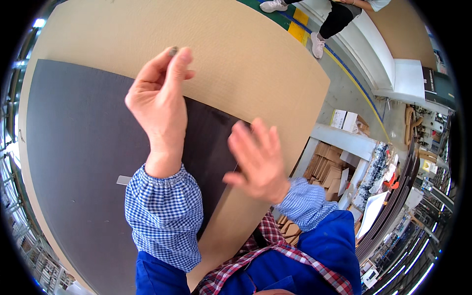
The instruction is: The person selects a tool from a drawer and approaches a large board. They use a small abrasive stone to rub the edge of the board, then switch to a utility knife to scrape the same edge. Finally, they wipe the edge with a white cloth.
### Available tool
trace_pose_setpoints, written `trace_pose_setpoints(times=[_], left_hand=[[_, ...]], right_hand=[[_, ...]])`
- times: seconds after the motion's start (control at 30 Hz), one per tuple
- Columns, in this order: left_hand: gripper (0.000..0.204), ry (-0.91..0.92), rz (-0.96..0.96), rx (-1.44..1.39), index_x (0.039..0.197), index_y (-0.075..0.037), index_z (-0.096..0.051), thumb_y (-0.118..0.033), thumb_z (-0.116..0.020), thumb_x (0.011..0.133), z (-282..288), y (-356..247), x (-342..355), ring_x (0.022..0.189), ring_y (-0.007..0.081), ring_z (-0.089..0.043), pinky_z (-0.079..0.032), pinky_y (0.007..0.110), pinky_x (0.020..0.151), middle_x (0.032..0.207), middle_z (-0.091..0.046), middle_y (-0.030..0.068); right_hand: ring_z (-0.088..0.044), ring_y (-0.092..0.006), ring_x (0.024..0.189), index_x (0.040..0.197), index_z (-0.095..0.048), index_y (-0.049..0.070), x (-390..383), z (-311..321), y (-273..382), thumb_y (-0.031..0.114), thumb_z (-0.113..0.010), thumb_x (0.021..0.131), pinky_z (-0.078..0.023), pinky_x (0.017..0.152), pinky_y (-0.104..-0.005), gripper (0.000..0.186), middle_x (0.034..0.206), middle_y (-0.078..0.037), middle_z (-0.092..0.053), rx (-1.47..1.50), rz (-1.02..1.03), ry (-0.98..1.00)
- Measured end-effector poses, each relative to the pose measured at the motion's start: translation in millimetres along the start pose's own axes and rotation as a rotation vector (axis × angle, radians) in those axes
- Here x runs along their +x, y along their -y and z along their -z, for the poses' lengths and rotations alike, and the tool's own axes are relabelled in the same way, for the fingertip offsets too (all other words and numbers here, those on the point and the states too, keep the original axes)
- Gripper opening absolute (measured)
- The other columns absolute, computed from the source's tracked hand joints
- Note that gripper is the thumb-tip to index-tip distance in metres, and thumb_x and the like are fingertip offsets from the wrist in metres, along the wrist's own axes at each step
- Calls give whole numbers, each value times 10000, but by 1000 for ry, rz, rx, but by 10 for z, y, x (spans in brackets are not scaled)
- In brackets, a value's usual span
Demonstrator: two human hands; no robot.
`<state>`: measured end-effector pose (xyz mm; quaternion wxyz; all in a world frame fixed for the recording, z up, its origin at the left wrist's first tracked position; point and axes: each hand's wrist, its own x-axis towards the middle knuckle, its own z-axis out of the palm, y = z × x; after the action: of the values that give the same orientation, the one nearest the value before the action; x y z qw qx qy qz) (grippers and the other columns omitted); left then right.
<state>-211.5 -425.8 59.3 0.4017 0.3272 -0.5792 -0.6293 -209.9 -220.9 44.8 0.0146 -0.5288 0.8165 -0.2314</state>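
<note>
My left hand (159, 108) is raised over the back edge of a dark grey board (83, 147), its thumb and fingers closed on a small dark object (173, 51), too small to name. My right hand (255, 160), blurred, is open with spread fingers over the board's right edge. The board lies on a larger tan board (236, 49). A short pale strip (123, 180) lies on the dark board left of my left forearm.
Another person's leg (330, 22) and shoes show at top right beside a white ledge. A marked floor (339, 78), a boxed bundle (350, 121), a pale frame holding cardboard pieces (324, 167) and stacked dark sheets (403, 187) are at right.
</note>
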Motion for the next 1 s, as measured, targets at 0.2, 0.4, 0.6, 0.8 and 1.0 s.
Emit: trace_pose_setpoints(times=[0.2, 0.4, 0.6, 0.8, 1.0], left_hand=[[198, -67, 26, -172, 964, 9, -690, -166, -693, 873, 133, 33, 139, 750, 119, -619, -503, 234, 748, 861, -689, 88], [212, -70, 32, -152, 958, 9, -690, -181, -705, 864, 141, 58, 117, 717, 113, -614, -499, 240, 728, 833, -689, 85], [204, -55, 41, -115, 971, 11, -680, -172, -685, 881, 136, 23, 134, 752, 114, -620, -503, 235, 758, 861, -688, 92], [187, -37, 57, -155, 937, -5, -690, -177, -702, 866, 158, 13, 127, 729, 108, -615, -501, 228, 749, 848, -688, 94], [175, -10, 48, -180, 929, -13, -693, -176, -702, 866, 147, 24, 127, 720, 111, -624, -510, 228, 737, 844, -689, 95]], right_hand=[[-406, -278, 1327, 1290, -521, 25, -432, -213, 469, 480, -591, 824, -212, 1136, -465, 655, 1367, -126, -493, 448, 461, 194], [-307, -290, 1384, 1389, -410, 28, 413, 16, -581, 600, -527, 829, -171, 1133, -514, 809, 1456, -118, -396, -68, 54, 36], [-169, -386, 1418, 1480, -146, 2, 248, 48, -378, 627, -518, 849, -33, 1107, -602, 964, 1524, -210, -200, 80, -237, -153], [-107, -392, 1429, 1471, -96, -45, 31, -243, 6, 565, -569, 857, 12, 1099, -595, 986, 1535, -235, -129, 292, -540, -219], [-276, -354, 1383, 1440, -271, -12, 388, -279, -404, 308, -489, 966, -85, 1119, -531, 613, 1454, -186, -364, 275, -690, -453]])
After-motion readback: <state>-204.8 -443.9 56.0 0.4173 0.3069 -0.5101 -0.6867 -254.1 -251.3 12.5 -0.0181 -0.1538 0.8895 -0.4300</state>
